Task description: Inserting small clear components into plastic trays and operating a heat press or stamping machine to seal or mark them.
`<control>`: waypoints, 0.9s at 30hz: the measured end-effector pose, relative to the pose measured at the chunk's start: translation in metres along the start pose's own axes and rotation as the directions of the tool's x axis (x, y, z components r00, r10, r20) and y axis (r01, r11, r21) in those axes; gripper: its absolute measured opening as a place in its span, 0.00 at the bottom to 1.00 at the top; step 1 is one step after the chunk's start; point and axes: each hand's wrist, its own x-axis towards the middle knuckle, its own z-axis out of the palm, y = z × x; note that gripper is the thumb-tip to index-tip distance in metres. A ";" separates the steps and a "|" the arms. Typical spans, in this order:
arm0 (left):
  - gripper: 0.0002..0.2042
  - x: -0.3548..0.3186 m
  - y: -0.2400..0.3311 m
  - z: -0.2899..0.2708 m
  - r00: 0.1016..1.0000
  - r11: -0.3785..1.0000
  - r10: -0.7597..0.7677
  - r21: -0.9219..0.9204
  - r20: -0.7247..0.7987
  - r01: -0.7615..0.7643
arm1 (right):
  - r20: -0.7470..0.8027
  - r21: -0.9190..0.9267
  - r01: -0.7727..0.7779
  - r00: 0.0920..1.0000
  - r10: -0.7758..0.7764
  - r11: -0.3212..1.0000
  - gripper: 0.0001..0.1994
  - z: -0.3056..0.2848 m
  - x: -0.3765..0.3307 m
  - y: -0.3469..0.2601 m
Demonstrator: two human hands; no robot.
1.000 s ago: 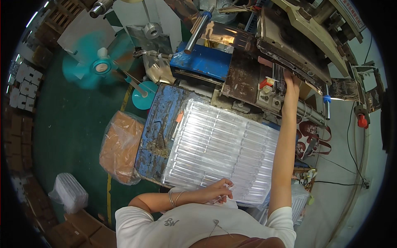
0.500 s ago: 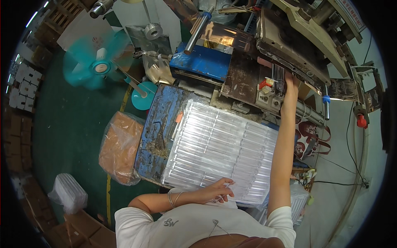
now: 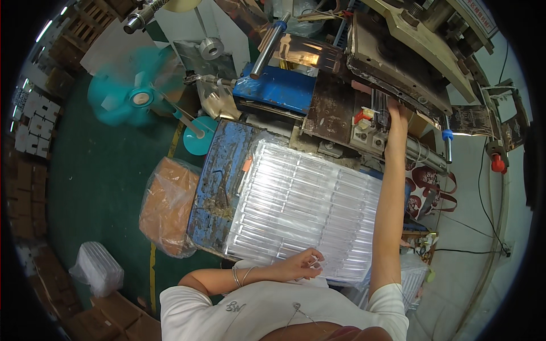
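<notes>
Clear plastic trays point(image 3: 296, 210) with long parallel grooves lie in front of me, shiny under the light. Over their near edge my left hand point(image 3: 300, 265) is closed, its fingers curled around a small clear piece point(image 3: 316, 262) whose full shape I cannot make out. My right arm stretches far forward along the right side of the trays. My right hand point(image 3: 396, 113) reaches into a machine press, beside a metal fixture point(image 3: 364, 133) with a small red part point(image 3: 360, 117). The heavy press head point(image 3: 398, 59) hangs over it. Its fingertips are mostly hidden there.
A blue, worn bench point(image 3: 213, 187) carries the trays. Copper-coloured foil point(image 3: 304, 50) runs past a metal roller point(image 3: 270, 48). Left of the bench are a bagged orange-brown bundle point(image 3: 169, 207) and a turning teal fan point(image 3: 139, 96). A patterned bag point(image 3: 424, 184) hangs at the right.
The fingers of my left hand have curled in more around the small clear piece. My right hand stays in the press, shifted only slightly. The whole view has moved a little.
</notes>
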 end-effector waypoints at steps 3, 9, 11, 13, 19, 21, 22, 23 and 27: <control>0.19 -0.004 0.011 0.005 0.988 0.988 -0.154 0.029 0.024 0.153 | 0.000 -0.014 -0.026 1.000 0.026 1.000 0.24 0.002 -0.002 -0.008; 0.19 -0.001 -0.005 0.001 0.995 0.995 -0.094 -0.036 -0.039 0.093 | 0.000 -0.051 -0.019 1.000 0.019 0.999 0.25 0.006 -0.007 -0.016; 0.18 -0.002 -0.007 -0.001 0.997 0.990 -0.065 -0.124 -0.036 0.060 | -0.021 -0.037 0.004 1.000 -0.005 0.999 0.25 0.002 -0.003 -0.007; 0.19 -0.001 -0.005 -0.004 0.993 0.999 0.028 -0.018 -0.112 -0.030 | -0.048 -0.036 0.021 0.999 -0.022 0.999 0.25 -0.007 -0.006 -0.005; 0.17 -0.012 0.038 -0.016 0.738 0.553 0.615 0.819 -0.277 -0.154 | -0.144 -0.302 0.206 0.955 -0.259 0.931 0.14 -0.039 -0.076 -0.017; 0.16 -0.009 0.045 -0.016 0.643 0.274 0.756 0.952 -0.125 -0.136 | -0.015 -0.481 0.251 0.956 -0.294 0.840 0.12 -0.059 -0.120 -0.011; 0.16 -0.007 0.045 -0.020 0.646 0.275 0.752 0.952 -0.126 -0.134 | 0.081 -0.545 0.270 0.959 -0.271 0.794 0.12 -0.062 -0.141 -0.009; 0.16 -0.004 0.044 -0.023 0.648 0.238 0.751 0.968 -0.128 -0.085 | 0.169 -0.608 0.293 0.956 -0.240 0.738 0.11 -0.065 -0.162 -0.009; 0.16 0.009 0.040 -0.038 0.637 0.020 0.770 0.999 -0.038 0.035 | 0.566 -0.473 0.576 0.778 -0.271 0.666 0.13 -0.062 -0.233 0.012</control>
